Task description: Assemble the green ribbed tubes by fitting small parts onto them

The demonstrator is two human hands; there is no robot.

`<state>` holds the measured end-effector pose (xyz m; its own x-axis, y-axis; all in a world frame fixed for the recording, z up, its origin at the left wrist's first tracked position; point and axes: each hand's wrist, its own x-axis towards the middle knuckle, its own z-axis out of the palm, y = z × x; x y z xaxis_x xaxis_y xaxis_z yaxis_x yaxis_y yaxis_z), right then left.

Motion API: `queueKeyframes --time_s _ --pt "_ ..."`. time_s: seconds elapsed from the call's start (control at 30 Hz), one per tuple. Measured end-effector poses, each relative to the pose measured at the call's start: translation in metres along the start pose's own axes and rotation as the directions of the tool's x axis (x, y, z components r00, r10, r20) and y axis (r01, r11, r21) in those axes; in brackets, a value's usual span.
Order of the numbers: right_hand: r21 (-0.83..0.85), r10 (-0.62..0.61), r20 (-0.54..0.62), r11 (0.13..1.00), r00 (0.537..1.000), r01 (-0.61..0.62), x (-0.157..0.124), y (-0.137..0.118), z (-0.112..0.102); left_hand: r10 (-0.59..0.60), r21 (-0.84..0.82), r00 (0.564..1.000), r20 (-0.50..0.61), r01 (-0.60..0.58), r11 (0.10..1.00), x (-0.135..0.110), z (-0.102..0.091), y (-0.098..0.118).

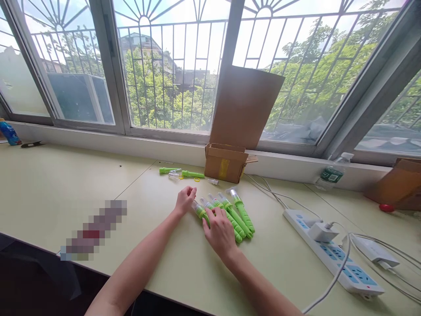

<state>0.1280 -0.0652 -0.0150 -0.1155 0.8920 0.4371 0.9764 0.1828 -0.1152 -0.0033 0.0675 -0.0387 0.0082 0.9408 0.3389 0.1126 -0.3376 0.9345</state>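
Note:
Several green plastic tubes with clear caps [237, 213] lie side by side on the pale table [66, 188]. My left hand [185, 199] pinches the clear cap end of the leftmost tube [199, 210], fingers closed. My right hand [219, 232] lies over the green ends of the row, fingers curled around that same tube. Farther back, two more green tubes [180, 172] and small loose clear and yellow parts lie near the window sill.
An open cardboard box [225, 162] stands at the sill behind the tubes. A white power strip [332, 252] with plugs and cables lies to the right. A water bottle [333, 173] lies by the sill, another cardboard box [399, 184] at the far right, a blue bottle [9, 133] far left.

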Motion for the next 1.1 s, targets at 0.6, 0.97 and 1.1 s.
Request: queueKeyframes --time_s 0.6,0.97,1.1 --pt "0.011 -0.050 -0.094 0.999 0.994 0.051 -0.001 0.001 0.003 0.073 0.285 0.982 -0.175 -0.020 0.958 0.014 -0.019 -0.011" --pt "0.011 -0.071 -0.125 0.997 0.990 0.073 -0.001 0.002 0.005 0.084 0.510 0.985 -0.149 0.003 0.860 0.017 -0.026 -0.009" --pt "0.004 -0.072 -0.121 0.997 0.990 0.073 -0.001 0.002 0.004 0.067 0.563 0.991 -0.118 0.011 0.826 0.015 -0.025 -0.012"
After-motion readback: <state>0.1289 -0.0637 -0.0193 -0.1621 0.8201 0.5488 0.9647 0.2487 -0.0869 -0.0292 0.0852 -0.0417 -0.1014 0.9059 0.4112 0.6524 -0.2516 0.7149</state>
